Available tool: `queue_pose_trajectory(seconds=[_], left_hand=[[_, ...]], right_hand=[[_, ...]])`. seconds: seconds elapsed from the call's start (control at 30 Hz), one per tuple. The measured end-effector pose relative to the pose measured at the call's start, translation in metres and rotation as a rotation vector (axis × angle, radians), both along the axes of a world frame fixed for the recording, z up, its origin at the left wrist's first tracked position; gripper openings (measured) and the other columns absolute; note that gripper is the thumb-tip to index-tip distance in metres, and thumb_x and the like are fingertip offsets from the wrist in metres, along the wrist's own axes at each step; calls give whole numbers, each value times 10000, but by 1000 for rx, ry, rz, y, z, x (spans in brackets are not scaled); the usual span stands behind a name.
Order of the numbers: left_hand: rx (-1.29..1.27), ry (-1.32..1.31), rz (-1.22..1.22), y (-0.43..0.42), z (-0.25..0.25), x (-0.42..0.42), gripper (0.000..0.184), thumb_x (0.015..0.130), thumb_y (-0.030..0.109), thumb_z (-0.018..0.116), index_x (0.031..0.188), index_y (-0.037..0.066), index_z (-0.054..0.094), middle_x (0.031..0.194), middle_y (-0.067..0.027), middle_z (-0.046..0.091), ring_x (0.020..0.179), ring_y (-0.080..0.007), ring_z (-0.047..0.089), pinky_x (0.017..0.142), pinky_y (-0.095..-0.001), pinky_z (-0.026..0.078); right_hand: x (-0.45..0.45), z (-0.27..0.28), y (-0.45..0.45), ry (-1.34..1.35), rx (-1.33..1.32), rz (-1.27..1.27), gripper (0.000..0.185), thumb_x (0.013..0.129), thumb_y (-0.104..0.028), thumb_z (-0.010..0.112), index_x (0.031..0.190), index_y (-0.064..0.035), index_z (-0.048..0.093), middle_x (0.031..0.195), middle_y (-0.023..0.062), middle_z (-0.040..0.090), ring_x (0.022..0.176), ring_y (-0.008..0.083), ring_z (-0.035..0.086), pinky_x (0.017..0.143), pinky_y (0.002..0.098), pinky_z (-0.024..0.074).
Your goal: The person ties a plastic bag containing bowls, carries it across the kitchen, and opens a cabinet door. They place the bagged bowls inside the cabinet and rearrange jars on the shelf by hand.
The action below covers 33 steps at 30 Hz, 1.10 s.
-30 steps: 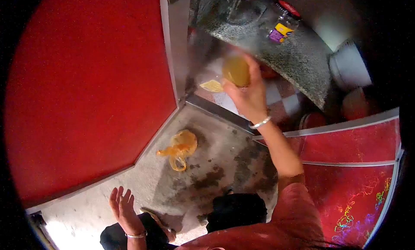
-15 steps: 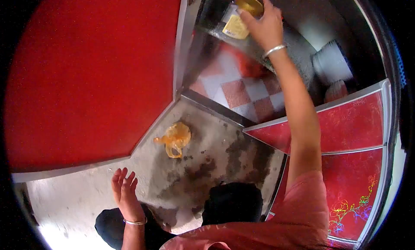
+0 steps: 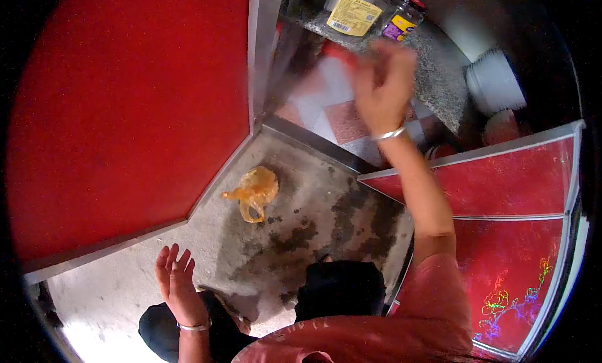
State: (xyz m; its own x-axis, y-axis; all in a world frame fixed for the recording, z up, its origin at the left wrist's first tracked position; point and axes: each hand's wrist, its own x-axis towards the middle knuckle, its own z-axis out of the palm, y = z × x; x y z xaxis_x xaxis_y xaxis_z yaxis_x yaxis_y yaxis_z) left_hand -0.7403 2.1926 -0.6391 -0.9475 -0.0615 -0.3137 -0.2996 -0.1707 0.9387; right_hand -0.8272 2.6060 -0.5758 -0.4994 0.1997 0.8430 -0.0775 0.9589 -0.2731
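Note:
My right hand (image 3: 385, 90) is inside the cupboard, blurred by motion. Its thumb and fingers look apart, and no held thing shows between them. Just beyond it, a clear jar (image 3: 353, 15) with a yellow label and gold lid sits on the speckled upper shelf (image 3: 439, 74). Beside that jar is a smaller jar (image 3: 402, 21) with a dark and red lid and a purple-yellow label. A blurred red thing (image 3: 338, 52) appears left of my right fingers. Low on the left, my left hand (image 3: 182, 288) is raised with fingers spread, holding nothing.
Stacked white bowls (image 3: 495, 81) stand at the shelf's right. A large red door panel (image 3: 132, 118) fills the left; another red door (image 3: 501, 187) is at the right. An orange plastic bag (image 3: 256, 190) lies on the stained concrete floor (image 3: 295, 175).
My right hand has let go of the gold-lidded jar and drawn back toward me, lower in the cupboard. The smaller jar now shows. My left hand has hardly moved.

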Motion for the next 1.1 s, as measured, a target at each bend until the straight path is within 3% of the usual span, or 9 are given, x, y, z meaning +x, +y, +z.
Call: queue_pose_trajectory(seconds=[0.07,0.17,0.23,0.37,0.4,0.47,0.6,0.93,1.1], left_hand=[[-20,-11,15,0,-1,3,414,897,170,436,1278,27,364,1273,-177,428,1086,-279,500,917,-367,399],[-45,-52,69,3,3,7,443,880,168,449,1285,18,353,1273,-188,424,1101,-294,488,932,-382,382],[-54,-55,94,2,5,12,453,871,164,452,1287,20,349,1274,-189,424,1107,-297,482,939,-385,372],[-117,-55,194,1,11,21,459,864,159,452,1288,23,338,1271,-177,427,1109,-289,479,943,-380,358],[-128,-65,231,-2,7,23,462,863,164,458,1286,25,338,1266,-167,432,1104,-275,483,938,-370,362],[-193,-68,245,-9,3,29,487,887,235,445,1311,35,315,1279,-175,434,1131,-287,466,962,-386,345],[-252,-75,296,-15,0,37,505,891,272,466,1318,46,316,1272,-163,450,1116,-276,478,955,-386,353],[-294,-92,340,-6,-4,39,472,882,255,496,1290,59,363,1233,-158,485,1029,-257,535,874,-335,422],[-276,-131,395,0,-1,34,444,850,145,480,1268,52,362,1187,-127,493,1000,-214,535,850,-296,420]], right_hand=[[-5,-65,8,-199,151,63,431,736,-193,657,1104,-16,516,987,221,513,880,376,529,752,438,447],[-45,-134,36,-434,-197,-17,497,728,-231,663,1164,-54,504,1061,241,515,996,403,507,838,441,431],[-100,-186,88,-406,-122,-114,571,730,-273,659,1230,-83,457,1172,238,471,1094,406,452,915,427,391],[-173,-190,146,-546,-71,-169,714,738,-346,650,1330,-100,336,1369,188,325,1240,380,330,1025,403,300],[-190,-194,154,-477,126,-275,669,752,-341,631,1315,-97,366,1344,182,365,1222,371,361,1009,409,316],[-211,-198,171,-497,244,-372,656,749,-335,631,1305,-98,377,1331,182,377,1210,371,371,998,412,323],[-227,-191,182,-708,185,-368,629,744,-324,630,1285,-99,400,1306,182,401,1187,371,392,976,418,338],[-240,-190,183,-794,169,-374,566,731,-296,629,1233,-101,456,1244,181,460,1129,371,445,922,433,374],[-245,-199,168,-793,140,-394,536,724,-282,628,1208,-102,484,1212,181,490,1100,371,471,895,441,392]])
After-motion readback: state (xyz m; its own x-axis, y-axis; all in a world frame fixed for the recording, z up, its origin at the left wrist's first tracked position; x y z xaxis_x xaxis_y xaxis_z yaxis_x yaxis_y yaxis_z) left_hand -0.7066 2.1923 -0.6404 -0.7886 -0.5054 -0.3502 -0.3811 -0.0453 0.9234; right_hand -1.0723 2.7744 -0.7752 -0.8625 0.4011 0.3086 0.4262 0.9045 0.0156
